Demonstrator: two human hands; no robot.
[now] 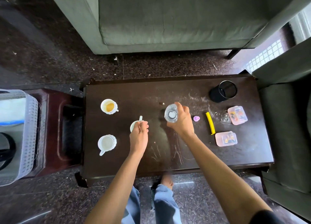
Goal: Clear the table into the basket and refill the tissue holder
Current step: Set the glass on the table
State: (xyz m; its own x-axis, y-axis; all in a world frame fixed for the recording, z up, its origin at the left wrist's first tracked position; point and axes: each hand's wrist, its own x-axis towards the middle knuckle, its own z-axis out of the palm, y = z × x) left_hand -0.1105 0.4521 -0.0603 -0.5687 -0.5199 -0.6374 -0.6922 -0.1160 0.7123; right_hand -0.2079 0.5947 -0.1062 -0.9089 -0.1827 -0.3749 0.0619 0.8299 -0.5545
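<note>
Head: left hand [139, 134] holds cup [133, 125]; right hand [182, 121] grips bottle [171, 113], axis toward camera.

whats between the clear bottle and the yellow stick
Past the right hand holding the clear bottle, a small purple cap stands before the yellow stick, in the head view.

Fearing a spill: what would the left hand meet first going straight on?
Past the white cup the left hand holds, only bare table shows up to its far edge, though depth is unclear.
</note>
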